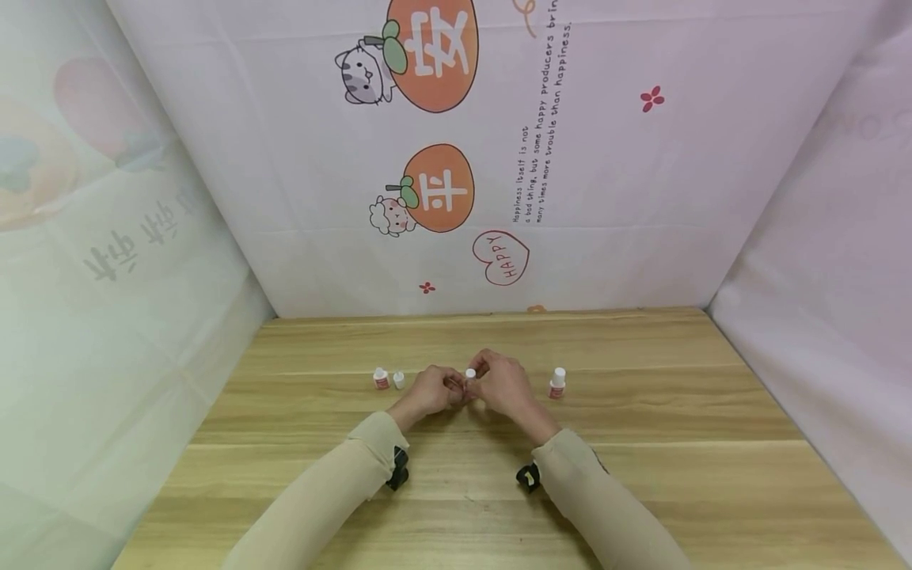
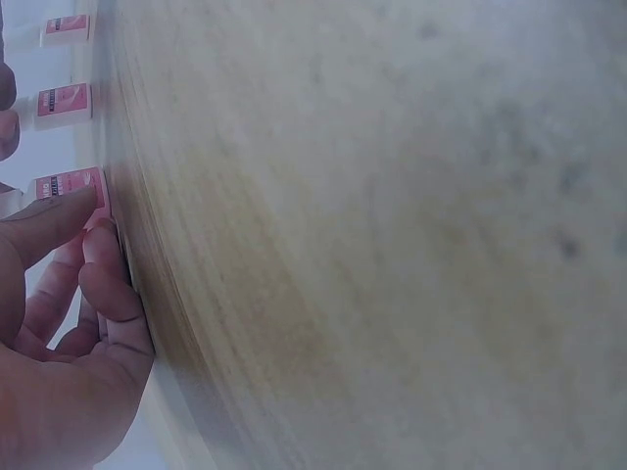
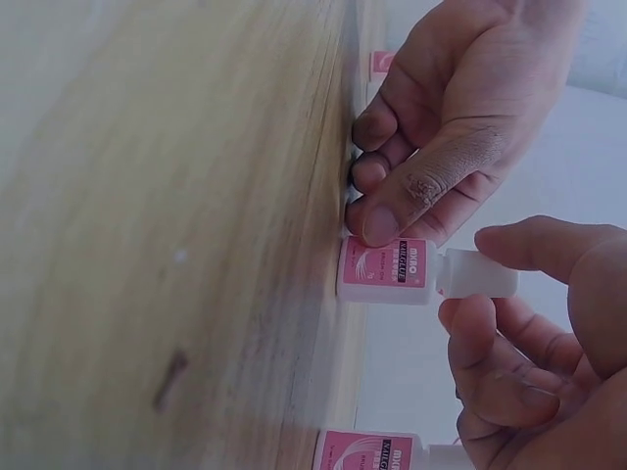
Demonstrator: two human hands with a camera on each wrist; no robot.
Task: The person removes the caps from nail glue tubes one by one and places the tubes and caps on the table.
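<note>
Working the cap (image 3: 482,275), apparently, you pinch the middle bottle (image 3: 387,274) in your left hand (image 1: 431,389), its cap in your right hand (image 1: 504,385); next likely calls for steady twisting.

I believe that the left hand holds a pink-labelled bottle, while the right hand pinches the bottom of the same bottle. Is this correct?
Not quite: the right hand pinches the white cap, not the bottom, as the right wrist view shows. The left hand does hold the pink-labelled bottle.
</note>
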